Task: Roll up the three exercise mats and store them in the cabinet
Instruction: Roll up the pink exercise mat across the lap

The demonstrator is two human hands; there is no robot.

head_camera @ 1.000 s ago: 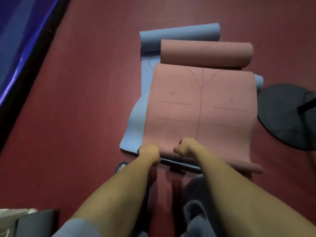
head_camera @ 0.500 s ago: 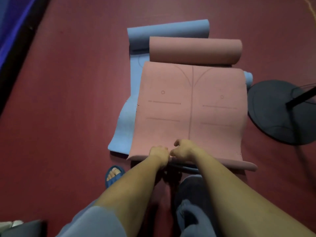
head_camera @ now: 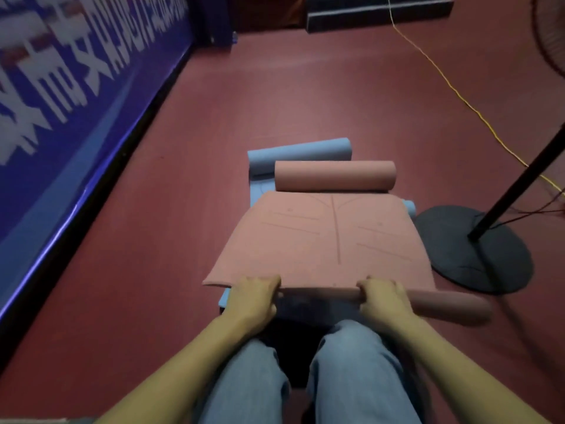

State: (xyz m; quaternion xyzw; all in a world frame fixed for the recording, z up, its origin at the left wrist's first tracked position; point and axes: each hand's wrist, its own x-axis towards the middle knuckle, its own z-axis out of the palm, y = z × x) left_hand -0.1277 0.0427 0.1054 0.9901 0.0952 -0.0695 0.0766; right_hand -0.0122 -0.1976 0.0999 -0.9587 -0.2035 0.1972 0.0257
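Top mat (head_camera: 324, 240) apparently over lower mat (head_camera: 298, 153)

My left hand (head_camera: 253, 298) and right hand (head_camera: 385, 301) grip the pink mat's (head_camera: 324, 240) near rolled edge, above the blue mat (head_camera: 298, 154).

A blue banner (head_camera: 76, 87) runs along the wall on the left, carrying large white characters. They are blurred and seen at a steep angle, so none can be read. The pink mat (head_camera: 324, 240) bears only printed alignment marks: a centre line, short horizontal lines, small circles and two curved lines near its rolled far end. These are guide marks, not letters or numbers. No other writing is visible.
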